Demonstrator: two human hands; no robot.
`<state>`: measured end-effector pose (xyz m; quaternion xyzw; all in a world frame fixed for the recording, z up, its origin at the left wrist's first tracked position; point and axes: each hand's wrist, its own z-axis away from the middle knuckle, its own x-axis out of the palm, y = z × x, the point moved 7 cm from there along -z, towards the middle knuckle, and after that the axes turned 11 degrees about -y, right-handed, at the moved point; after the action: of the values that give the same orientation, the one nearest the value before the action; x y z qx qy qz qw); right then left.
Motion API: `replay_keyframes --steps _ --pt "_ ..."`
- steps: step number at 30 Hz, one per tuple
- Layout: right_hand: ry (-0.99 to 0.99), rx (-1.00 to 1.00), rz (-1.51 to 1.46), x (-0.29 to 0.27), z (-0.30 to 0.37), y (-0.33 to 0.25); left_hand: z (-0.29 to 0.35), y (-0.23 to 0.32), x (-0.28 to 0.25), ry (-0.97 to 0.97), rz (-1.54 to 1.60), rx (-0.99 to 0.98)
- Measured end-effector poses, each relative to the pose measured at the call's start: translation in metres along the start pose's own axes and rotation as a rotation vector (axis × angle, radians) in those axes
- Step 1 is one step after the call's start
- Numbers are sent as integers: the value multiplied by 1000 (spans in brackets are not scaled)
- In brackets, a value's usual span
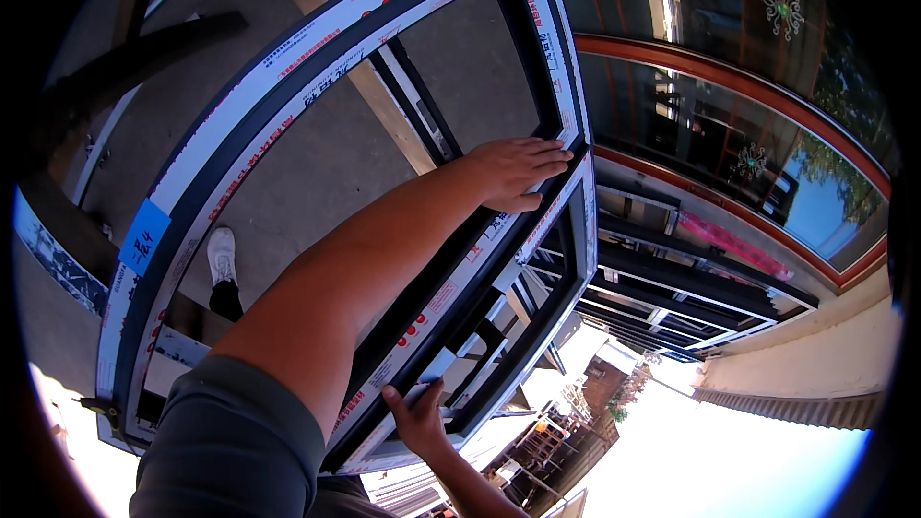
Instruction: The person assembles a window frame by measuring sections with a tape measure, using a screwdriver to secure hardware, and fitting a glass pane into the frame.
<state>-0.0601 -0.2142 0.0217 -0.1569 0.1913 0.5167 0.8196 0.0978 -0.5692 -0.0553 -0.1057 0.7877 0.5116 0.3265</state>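
Window frame (443, 297) spans middle, from eight o'clock to one. Left hand (518, 173), near one o'clock, rests flat across frame, fingers extended, not clamped. Right hand (419, 422), just past six, touches frame, thumb parted from fingers; can't tell whether clamped. Best, I'd judge: press evenly, spare white film (269, 62), mind white shoe (222, 254) toward nine.

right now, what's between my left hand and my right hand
The head view shows the black-and-white middle bar of the frame between left hand and right hand.
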Motion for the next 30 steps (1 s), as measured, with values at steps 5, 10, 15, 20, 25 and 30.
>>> replay_keyframes --steps 5,10,15,20,25,30 --pt "0 -113 -71 5 -1 0 1 1 -8 13 28 10" --pt "-30 1 -55 6 -4 -4 6 13 -3 -35 41 -106" --pt "48 -145 -47 0 -4 6 51 52 -11 -145 153 -259" --pt "55 -266 -241 -47 65 -19 143 129 -16 -65 176 -251" --pt "116 -476 -372 -94 120 28 244 241 3 -45 89 -208" --pt "-27 -596 -513 -148 189 67 361 323 25 -209 -95 -362"
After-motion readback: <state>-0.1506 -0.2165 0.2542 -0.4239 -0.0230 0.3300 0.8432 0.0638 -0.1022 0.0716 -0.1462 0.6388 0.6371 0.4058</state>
